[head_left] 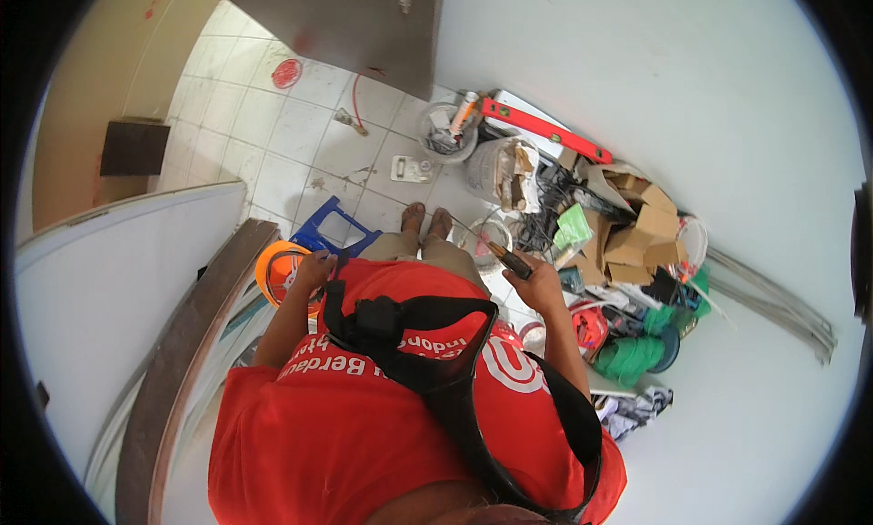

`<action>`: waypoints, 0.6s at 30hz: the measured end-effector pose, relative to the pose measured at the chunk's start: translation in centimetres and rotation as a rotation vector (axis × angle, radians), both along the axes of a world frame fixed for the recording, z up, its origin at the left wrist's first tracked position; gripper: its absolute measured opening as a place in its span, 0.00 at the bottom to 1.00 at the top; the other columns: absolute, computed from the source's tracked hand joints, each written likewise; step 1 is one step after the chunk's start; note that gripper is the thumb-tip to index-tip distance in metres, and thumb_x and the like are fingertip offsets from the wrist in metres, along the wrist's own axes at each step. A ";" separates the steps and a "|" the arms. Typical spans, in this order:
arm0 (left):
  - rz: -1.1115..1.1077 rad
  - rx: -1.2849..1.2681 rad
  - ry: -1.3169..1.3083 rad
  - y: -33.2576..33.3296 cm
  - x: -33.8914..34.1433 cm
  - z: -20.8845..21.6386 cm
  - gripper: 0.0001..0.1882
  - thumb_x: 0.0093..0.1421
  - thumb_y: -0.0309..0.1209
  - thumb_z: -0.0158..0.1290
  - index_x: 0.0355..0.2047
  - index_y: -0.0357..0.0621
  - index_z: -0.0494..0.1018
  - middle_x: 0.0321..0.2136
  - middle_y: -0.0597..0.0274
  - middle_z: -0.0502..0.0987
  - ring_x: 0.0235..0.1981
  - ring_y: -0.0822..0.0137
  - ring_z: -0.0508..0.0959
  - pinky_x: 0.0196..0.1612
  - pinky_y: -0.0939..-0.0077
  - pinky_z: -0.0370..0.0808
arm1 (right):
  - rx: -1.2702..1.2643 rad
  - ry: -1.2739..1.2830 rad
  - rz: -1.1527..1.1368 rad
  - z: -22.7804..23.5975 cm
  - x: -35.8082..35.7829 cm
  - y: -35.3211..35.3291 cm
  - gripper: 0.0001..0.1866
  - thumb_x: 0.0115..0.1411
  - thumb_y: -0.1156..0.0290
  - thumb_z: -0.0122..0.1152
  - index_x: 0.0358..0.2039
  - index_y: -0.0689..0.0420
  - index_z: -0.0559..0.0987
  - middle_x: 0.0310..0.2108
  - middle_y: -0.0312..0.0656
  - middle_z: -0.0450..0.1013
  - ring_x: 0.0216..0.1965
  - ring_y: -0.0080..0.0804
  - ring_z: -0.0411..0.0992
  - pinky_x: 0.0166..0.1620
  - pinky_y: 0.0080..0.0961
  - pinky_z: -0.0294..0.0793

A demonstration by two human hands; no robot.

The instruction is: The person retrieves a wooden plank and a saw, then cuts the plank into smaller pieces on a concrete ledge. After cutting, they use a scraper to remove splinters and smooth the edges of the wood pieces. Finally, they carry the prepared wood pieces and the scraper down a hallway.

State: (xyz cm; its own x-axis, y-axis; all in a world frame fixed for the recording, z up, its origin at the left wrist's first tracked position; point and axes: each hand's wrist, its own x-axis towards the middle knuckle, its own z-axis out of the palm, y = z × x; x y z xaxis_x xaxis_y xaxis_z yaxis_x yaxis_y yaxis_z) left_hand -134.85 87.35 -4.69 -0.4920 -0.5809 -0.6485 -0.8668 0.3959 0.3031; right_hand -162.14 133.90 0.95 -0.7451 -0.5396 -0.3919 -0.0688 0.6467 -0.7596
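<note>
My right hand (544,287) is closed around the dark handle of a slim tool (516,264) that looks like a screwdriver. Its brass-coloured front end and thin shaft point forward and left, over a white bucket (492,234). On the other side, my left hand (316,269) is at waist height with its fingers curled in. Whether it holds anything is hidden. Right by it is an orange hard hat (275,272), and a blue plastic stool (332,227) stands just beyond.
Clutter lines the right wall: cardboard boxes (644,237), cables, green netting (627,359), a sack (498,172) and a red spirit level (546,130). A clear tub (447,134) holds a sealant tube. A dark door (364,25) juts in ahead. Brown boards (195,361) stand left.
</note>
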 end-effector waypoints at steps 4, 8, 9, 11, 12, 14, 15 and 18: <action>-0.122 -0.110 0.103 -2.6 2.7 0.5 0.31 0.61 0.48 0.55 0.53 0.33 0.73 0.36 0.42 0.82 0.39 0.54 0.82 0.45 0.66 0.76 | -0.004 -0.071 0.052 1.6 -3.2 -2.6 0.26 0.53 0.49 0.69 0.46 0.54 0.82 0.35 0.51 0.80 0.38 0.48 0.79 0.41 0.34 0.76; 0.027 -0.033 0.103 -3.6 5.0 -1.3 0.30 0.60 0.48 0.55 0.53 0.34 0.73 0.40 0.41 0.81 0.43 0.52 0.81 0.48 0.64 0.76 | -0.031 -0.083 0.087 1.4 -4.9 -3.8 0.26 0.55 0.49 0.68 0.45 0.56 0.82 0.33 0.51 0.80 0.36 0.44 0.80 0.41 0.32 0.76; 0.098 0.013 0.094 -3.1 4.0 -0.1 0.30 0.60 0.48 0.55 0.53 0.35 0.74 0.41 0.40 0.80 0.45 0.52 0.81 0.49 0.64 0.76 | -0.034 -0.125 0.098 1.8 -6.0 -4.9 0.26 0.55 0.49 0.68 0.45 0.57 0.82 0.33 0.51 0.80 0.35 0.42 0.80 0.41 0.30 0.75; 0.175 0.048 0.124 -3.5 3.3 0.7 0.30 0.60 0.49 0.56 0.52 0.36 0.75 0.45 0.38 0.79 0.48 0.50 0.80 0.51 0.63 0.75 | -0.077 -0.104 0.144 3.1 -7.6 -8.2 0.23 0.56 0.53 0.67 0.45 0.57 0.83 0.28 0.46 0.79 0.30 0.30 0.78 0.38 0.26 0.75; 0.190 0.001 0.147 -3.6 3.5 -0.2 0.30 0.60 0.49 0.56 0.52 0.35 0.75 0.45 0.38 0.79 0.48 0.50 0.80 0.51 0.64 0.75 | -0.081 -0.124 0.158 3.9 -8.3 -9.4 0.22 0.57 0.55 0.67 0.45 0.57 0.83 0.27 0.44 0.78 0.29 0.27 0.76 0.37 0.25 0.75; 0.234 -0.090 0.188 -3.3 4.4 -3.8 0.30 0.59 0.49 0.56 0.52 0.35 0.75 0.44 0.38 0.79 0.48 0.50 0.80 0.51 0.64 0.75 | -0.135 -0.058 0.250 5.4 -9.9 -12.7 0.17 0.57 0.58 0.67 0.42 0.56 0.83 0.23 0.42 0.76 0.26 0.23 0.74 0.34 0.25 0.74; 0.370 0.008 0.180 -4.0 5.0 -6.2 0.31 0.60 0.49 0.56 0.52 0.34 0.74 0.46 0.38 0.78 0.49 0.50 0.79 0.52 0.64 0.75 | -0.122 -0.022 0.287 5.6 -10.5 -14.6 0.17 0.57 0.58 0.67 0.41 0.56 0.83 0.24 0.42 0.77 0.26 0.25 0.74 0.35 0.25 0.74; 0.387 -0.039 0.327 -7.6 4.3 -7.9 0.33 0.61 0.51 0.55 0.53 0.32 0.73 0.45 0.38 0.79 0.48 0.49 0.80 0.52 0.64 0.74 | -0.042 0.177 0.359 9.8 -9.4 -24.5 0.17 0.55 0.57 0.68 0.41 0.53 0.84 0.30 0.48 0.80 0.31 0.35 0.80 0.37 0.29 0.75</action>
